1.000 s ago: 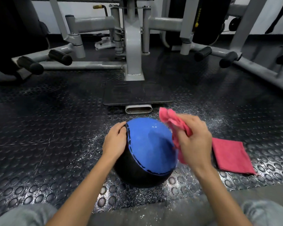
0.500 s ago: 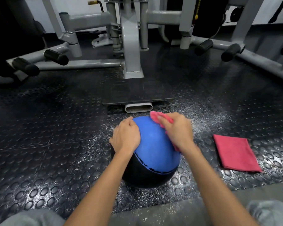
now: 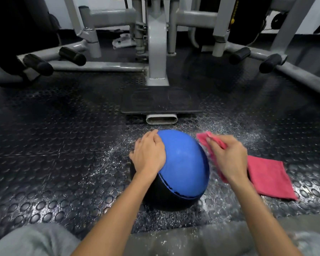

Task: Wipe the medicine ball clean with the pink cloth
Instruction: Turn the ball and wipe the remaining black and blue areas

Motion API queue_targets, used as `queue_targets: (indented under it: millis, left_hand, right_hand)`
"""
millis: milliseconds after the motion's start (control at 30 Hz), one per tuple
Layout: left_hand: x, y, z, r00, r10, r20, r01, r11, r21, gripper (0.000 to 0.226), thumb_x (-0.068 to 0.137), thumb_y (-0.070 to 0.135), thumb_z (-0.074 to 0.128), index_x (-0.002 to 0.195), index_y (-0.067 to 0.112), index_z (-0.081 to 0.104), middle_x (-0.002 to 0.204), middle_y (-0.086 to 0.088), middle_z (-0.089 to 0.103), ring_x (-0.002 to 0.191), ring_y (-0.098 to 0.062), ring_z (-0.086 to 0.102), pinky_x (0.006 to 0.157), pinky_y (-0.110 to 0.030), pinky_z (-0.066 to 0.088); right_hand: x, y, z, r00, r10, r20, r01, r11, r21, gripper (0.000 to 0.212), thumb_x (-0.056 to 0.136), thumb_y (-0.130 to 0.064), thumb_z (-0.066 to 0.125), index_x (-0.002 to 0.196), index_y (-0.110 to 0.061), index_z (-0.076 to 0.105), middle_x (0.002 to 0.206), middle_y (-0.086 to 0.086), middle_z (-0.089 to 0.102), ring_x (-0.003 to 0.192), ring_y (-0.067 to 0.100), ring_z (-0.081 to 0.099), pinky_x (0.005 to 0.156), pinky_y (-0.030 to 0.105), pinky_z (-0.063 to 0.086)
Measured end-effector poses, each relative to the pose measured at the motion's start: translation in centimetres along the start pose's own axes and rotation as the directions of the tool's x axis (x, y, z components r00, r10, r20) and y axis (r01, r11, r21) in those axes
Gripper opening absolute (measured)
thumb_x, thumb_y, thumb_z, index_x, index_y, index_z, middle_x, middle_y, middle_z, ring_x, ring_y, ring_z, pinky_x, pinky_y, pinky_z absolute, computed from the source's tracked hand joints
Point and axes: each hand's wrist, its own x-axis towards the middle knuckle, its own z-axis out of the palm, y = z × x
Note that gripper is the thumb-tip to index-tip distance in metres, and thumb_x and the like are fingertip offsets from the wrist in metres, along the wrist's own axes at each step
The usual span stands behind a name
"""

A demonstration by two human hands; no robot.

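Since half a second ago: right hand [image 3: 229,157] is off the crown of the blue panel and down at the ball's right flank, pink cloth [image 3: 208,140] carried with it. Left hand [image 3: 149,156] stays on the upper left of the ball. Blue panel is turned a little more to the right.

Fingers:
- Left hand: fingers [image 3: 151,136] nearly straight and close together, laid flat over the curve, tips at the top rim of the blue panel. Palm presses the ball; nothing is held.
- Right hand: fingers curled around a bunched fold of the pink cloth. One end sticks out past the fingertips, the rest trails under the palm. The cloth sits at the ball's right edge; motion blur hides whether it is touching.

Medicine ball [image 3: 185,163]: blue above, black below, resting on the floor between the two hands, just ahead of the person's knees.

Surface and room:
- Black rubber floor [image 3: 63,145] with raised round studs, white specks [image 3: 116,152] scattered around the ball.
- Second cloth [image 3: 270,178], folded flat, lies on the floor just right of the right hand.
- Grey machine frame [image 3: 157,52] stands beyond, with a dark foot plate [image 3: 161,102] at its base and black padded rollers [image 3: 72,56] on the side arms.
- Grey trousers [image 3: 35,241] show at the lower edge.
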Motion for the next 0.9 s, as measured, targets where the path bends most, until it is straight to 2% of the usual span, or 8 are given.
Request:
queue_targets:
  millis: [100, 133, 333, 433, 533, 667, 767, 900]
  left_hand:
    - [-0.2, -0.7, -0.2, 1.0, 0.012, -0.004, -0.012, 1.0, -0.007, 0.043, 0.099, 0.031, 0.025, 0.137, 0.034, 0.044, 0.147, 0.012, 0.04, 0.136, -0.019, 0.033, 0.111, -0.045, 0.024]
    - [-0.3, -1.0, -0.3, 1.0, 0.015, -0.005, -0.015, 1.0, -0.019, 0.042, 0.099, 0.031, 0.025, 0.137, 0.033, 0.044, 0.147, 0.013, 0.04, 0.136, -0.018, 0.033, 0.111, -0.045, 0.025]
    - [-1.5, -2.1, -0.5, 0.997, 0.047, -0.061, -0.05, 0.998, -0.042, 0.041, 0.099, 0.03, 0.026, 0.135, 0.033, 0.046, 0.144, 0.015, 0.042, 0.135, -0.012, 0.033, 0.111, -0.042, 0.025]
    - [-1.3, -1.9, -0.3, 0.997, 0.067, -0.05, -0.068, 0.998, -0.013, 0.04, 0.099, 0.03, 0.027, 0.135, 0.033, 0.046, 0.145, 0.015, 0.04, 0.136, -0.012, 0.032, 0.111, -0.041, 0.025]
    - [-1.6, -2.1, -0.1, 0.992, 0.125, -0.016, -0.124, 0.992, 0.019, 0.041, 0.1, 0.031, 0.027, 0.137, 0.032, 0.045, 0.147, 0.013, 0.039, 0.137, -0.013, 0.03, 0.112, -0.04, 0.023]
    - [-2.2, -2.4, -0.2, 0.99, 0.136, -0.031, -0.135, 0.991, 0.014, 0.041, 0.1, 0.03, 0.027, 0.138, 0.033, 0.043, 0.148, 0.014, 0.037, 0.139, -0.012, 0.027, 0.113, -0.041, 0.021]
    - [-2.9, -2.7, 0.0, 0.985, 0.165, -0.048, -0.165, 0.986, 0.002, 0.041, 0.1, 0.031, 0.027, 0.138, 0.033, 0.043, 0.148, 0.015, 0.037, 0.139, -0.012, 0.027, 0.114, -0.043, 0.02]
    - [-3.0, -2.6, -0.2, 0.982, 0.184, -0.048, -0.183, 0.983, 0.036, 0.041, 0.1, 0.029, 0.029, 0.139, 0.031, 0.043, 0.148, 0.013, 0.037, 0.139, -0.014, 0.028, 0.113, -0.044, 0.021]
  right_hand:
    - [-3.5, -2.8, 2.4, 0.932, -0.354, 0.074, 0.359, 0.931, -0.065, 0.022, 0.08, -0.044, 0.061, 0.094, -0.031, 0.071, 0.101, -0.01, 0.065, 0.087, 0.017, 0.053, 0.074, 0.028, 0.044]
    - [-3.8, -2.5, 3.0, 0.929, -0.365, 0.066, 0.371, 0.923, -0.102, 0.022, 0.08, -0.043, 0.061, 0.094, -0.03, 0.071, 0.101, -0.011, 0.065, 0.086, 0.018, 0.052, 0.072, 0.027, 0.043]
    - [-0.7, 0.2, -0.3, 0.991, 0.11, 0.074, -0.104, 0.991, -0.083, 0.018, 0.085, -0.044, 0.059, 0.068, -0.042, 0.065, 0.075, -0.006, 0.068, 0.068, 0.018, 0.061, 0.06, 0.029, 0.043]
    - [-2.2, -2.9, 0.6, 0.989, -0.126, 0.079, 0.122, 0.991, 0.059, 0.015, 0.08, -0.043, 0.062, 0.066, -0.04, 0.065, 0.079, -0.011, 0.066, 0.077, 0.015, 0.062, 0.071, 0.032, 0.05]
    - [-5.1, -3.8, 2.4, 0.902, -0.419, 0.107, 0.428, 0.9, -0.078, 0.024, 0.079, -0.047, 0.054, 0.088, -0.033, 0.071, 0.099, -0.012, 0.065, 0.087, 0.021, 0.054, 0.077, 0.033, 0.047]
    - [-2.3, 0.4, 1.6, 0.988, -0.118, 0.095, 0.121, 0.992, -0.023, 0.017, 0.081, -0.04, 0.063, 0.092, -0.03, 0.071, 0.093, -0.009, 0.067, 0.089, 0.017, 0.062, 0.076, 0.03, 0.047]
    - [-1.1, 2.0, -0.3, 0.989, 0.13, 0.073, -0.131, 0.991, 0.004, 0.021, 0.08, -0.044, 0.064, 0.093, -0.029, 0.072, 0.076, -0.005, 0.07, 0.079, 0.02, 0.066, 0.072, 0.033, 0.05]
    - [-3.7, -3.6, 0.6, 0.967, -0.24, 0.086, 0.231, 0.968, 0.098, 0.017, 0.076, -0.054, 0.061, 0.082, -0.04, 0.069, 0.082, -0.017, 0.066, 0.078, 0.009, 0.061, 0.07, 0.024, 0.048]
